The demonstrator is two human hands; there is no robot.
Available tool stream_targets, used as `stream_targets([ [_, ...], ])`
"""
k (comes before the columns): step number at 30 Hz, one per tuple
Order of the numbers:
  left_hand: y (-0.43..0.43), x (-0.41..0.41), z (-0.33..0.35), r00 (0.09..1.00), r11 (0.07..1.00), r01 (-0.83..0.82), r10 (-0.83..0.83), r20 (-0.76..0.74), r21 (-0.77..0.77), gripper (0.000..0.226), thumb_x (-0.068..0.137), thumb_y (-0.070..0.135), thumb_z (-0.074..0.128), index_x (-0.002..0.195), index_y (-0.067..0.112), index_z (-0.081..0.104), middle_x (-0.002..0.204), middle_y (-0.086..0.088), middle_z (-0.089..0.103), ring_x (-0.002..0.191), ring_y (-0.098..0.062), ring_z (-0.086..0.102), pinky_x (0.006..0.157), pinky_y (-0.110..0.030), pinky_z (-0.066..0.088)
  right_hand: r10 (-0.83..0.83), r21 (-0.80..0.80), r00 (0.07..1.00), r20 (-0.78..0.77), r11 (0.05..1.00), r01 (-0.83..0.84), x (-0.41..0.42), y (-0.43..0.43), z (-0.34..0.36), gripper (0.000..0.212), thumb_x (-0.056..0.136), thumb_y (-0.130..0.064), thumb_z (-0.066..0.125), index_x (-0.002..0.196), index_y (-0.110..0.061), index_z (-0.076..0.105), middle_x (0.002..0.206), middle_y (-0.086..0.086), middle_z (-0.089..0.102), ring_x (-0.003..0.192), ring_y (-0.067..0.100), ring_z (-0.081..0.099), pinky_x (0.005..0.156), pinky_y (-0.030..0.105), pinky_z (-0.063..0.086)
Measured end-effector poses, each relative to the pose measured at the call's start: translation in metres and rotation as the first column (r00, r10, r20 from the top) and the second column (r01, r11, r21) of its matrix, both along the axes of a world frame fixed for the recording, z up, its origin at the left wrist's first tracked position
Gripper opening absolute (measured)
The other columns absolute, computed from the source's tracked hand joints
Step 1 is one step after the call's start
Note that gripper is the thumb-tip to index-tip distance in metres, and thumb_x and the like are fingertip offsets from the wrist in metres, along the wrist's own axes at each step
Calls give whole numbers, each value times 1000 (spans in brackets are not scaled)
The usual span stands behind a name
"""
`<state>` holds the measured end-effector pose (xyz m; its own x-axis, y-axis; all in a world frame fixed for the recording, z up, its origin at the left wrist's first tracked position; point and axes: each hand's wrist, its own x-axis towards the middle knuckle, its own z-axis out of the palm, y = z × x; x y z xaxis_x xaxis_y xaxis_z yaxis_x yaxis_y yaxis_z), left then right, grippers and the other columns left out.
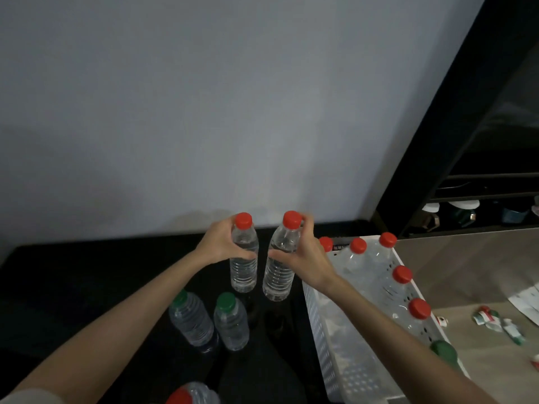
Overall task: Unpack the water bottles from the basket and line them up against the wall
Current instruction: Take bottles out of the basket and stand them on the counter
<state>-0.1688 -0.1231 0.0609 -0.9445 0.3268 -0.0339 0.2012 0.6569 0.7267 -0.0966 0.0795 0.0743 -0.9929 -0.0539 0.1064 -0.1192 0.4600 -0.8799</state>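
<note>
My left hand [223, 243] grips a clear red-capped water bottle [244, 268] just below its neck. My right hand [303, 253] grips a second red-capped bottle [278, 275], which tilts slightly to the right. Both bottles are held side by side over the black surface [87, 281], a little in front of the grey wall [204, 112]. To the right stands the white perforated basket [323, 339], with several red-capped bottles [419, 309] and one green-capped bottle [443, 351] along its far side.
Two green-capped bottles [230, 325] stand on the black surface near me, and another red-capped bottle [189, 396] shows at the bottom edge. A dark shelf unit [481, 199] rises at the right. Torn wrappers [495, 320] lie on the beige floor.
</note>
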Motion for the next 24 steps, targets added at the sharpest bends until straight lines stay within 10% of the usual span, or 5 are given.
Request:
stream_targets([
  [9, -22, -31, -49, 991, 988, 107, -97, 95, -111, 68, 47, 32, 93, 108, 20, 64, 102, 7, 70, 95, -11, 66, 89, -35, 53, -2, 30, 983, 185, 1000, -4, -35, -20, -56, 79, 77, -14, 78, 130, -26, 21, 106, -9, 55, 97, 9, 57, 86, 27, 48],
  [24, -34, -35, -60, 964, 979, 197, -182, 193, -59, 84, 63, 24, 89, 134, 33, 45, 117, 4, 66, 109, -10, 62, 98, -32, 48, 80, 76, 957, 281, 992, -105, -46, -23, -85, 90, 67, -10, 84, 133, -25, 25, 100, -14, 56, 97, 8, 59, 86, 21, 48],
])
